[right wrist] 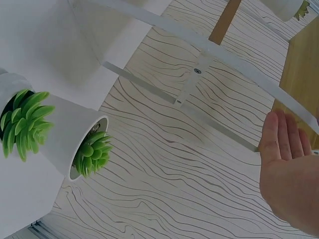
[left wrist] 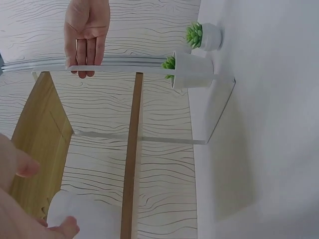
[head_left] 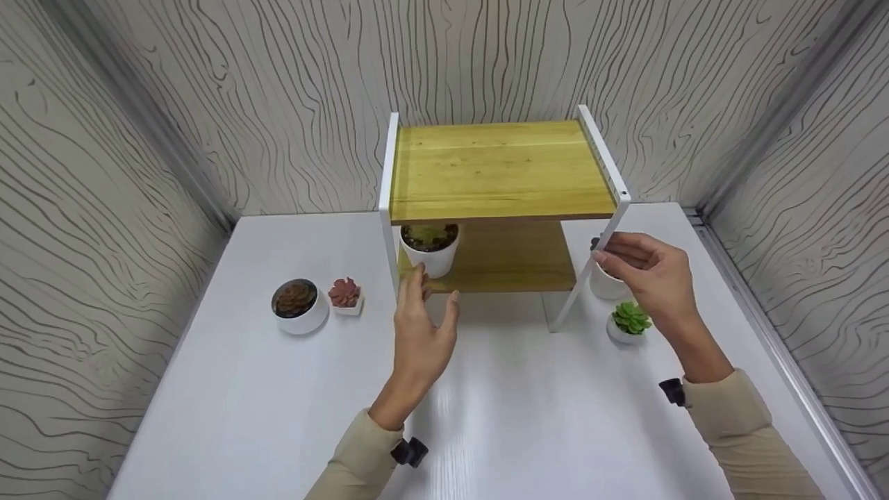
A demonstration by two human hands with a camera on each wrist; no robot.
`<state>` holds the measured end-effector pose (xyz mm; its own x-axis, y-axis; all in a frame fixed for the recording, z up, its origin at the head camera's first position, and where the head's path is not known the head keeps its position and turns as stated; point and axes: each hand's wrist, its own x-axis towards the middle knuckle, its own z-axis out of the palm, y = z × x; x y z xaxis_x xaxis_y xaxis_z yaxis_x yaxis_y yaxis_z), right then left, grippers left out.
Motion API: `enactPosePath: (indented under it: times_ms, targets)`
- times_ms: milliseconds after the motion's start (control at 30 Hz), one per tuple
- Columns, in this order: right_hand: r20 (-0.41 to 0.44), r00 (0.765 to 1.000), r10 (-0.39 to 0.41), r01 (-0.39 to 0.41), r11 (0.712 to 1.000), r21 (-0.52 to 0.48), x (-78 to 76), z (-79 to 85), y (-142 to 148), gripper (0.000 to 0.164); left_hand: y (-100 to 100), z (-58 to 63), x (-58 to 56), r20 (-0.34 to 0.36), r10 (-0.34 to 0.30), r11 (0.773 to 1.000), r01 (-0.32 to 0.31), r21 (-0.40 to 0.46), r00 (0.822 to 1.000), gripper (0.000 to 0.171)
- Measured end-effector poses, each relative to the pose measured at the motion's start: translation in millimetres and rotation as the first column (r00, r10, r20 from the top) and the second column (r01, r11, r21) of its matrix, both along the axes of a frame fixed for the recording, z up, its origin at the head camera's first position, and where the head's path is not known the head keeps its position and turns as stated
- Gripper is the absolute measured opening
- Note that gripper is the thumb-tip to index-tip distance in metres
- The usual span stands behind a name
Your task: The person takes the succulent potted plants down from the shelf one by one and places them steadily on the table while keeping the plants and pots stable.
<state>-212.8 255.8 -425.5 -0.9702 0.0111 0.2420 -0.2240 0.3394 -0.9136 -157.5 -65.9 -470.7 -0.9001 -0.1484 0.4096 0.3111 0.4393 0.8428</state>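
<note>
A two-tier shelf rack (head_left: 496, 167) with wooden boards and white side frames stands on the white table. My right hand (head_left: 656, 278) holds its right front post between thumb and fingers; the fingers (right wrist: 283, 134) lie fairly straight beside the frame. On the lower board, at its left end, stands a white pot (head_left: 434, 260) with a plant in dark soil, partly hidden by the upper board. Before this pot is my left hand (head_left: 424, 340), thumb spread and fingers extended. Its fingertips overlap the pot's front; whether they touch it, I cannot tell.
Left of the rack stand a white pot with a brown succulent (head_left: 295, 298) and a smaller one with a red succulent (head_left: 345, 293). To its right are a small potted green succulent (head_left: 630, 319) and a taller white pot (right wrist: 75, 132). Wood-patterned panels (head_left: 486, 62) enclose the table.
</note>
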Motion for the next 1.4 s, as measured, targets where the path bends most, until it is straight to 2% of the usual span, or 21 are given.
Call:
enactPosePath:
  times_ms: [233,433,600,767,1167,1267,1400]
  targets:
    - [-0.017,1.0,0.011,-0.012,0.999,-0.043,-3.6,0.4,-2,0.035,26,-8.7,-4.7,0.085,0.09,0.991,-0.098,0.095,0.992,0.079]
    - [-0.01,0.999,0.045,-0.046,0.991,-0.122,-7.9,4.5,-2,0.031,35,-13.0,-11.8,0.113,0.132,0.985,-0.143,0.099,0.985,0.09]
    - [-0.001,0.996,0.084,-0.083,0.98,-0.178,-10.5,5.4,-1,0.034,36,-8.7,-18.4,0.129,0.152,0.982,-0.164,0.095,0.98,0.096]
    - [0.008,0.997,0.081,-0.079,0.987,-0.141,-10.6,4.1,1,0.037,36,-2.7,-25.6,0.13,0.188,0.975,-0.201,0.095,0.973,0.101]
    - [0.016,0.998,0.059,-0.057,0.99,-0.13,-9.4,2.9,-1,0.031,35,8.5,-54.4,0.238,0.258,0.938,-0.302,0.169,0.936,0.11]
    - [0.01,0.998,0.062,-0.06,0.989,-0.134,-9.8,2.8,-1,0.033,34,9.0,-58.1,0.241,0.266,0.935,-0.311,0.169,0.933,0.111]
    - [0.006,0.998,0.056,-0.055,0.991,-0.118,-10.6,2.4,-1,0.035,31,9.8,-62.8,0.226,0.264,0.934,-0.307,0.18,0.937,0.112]
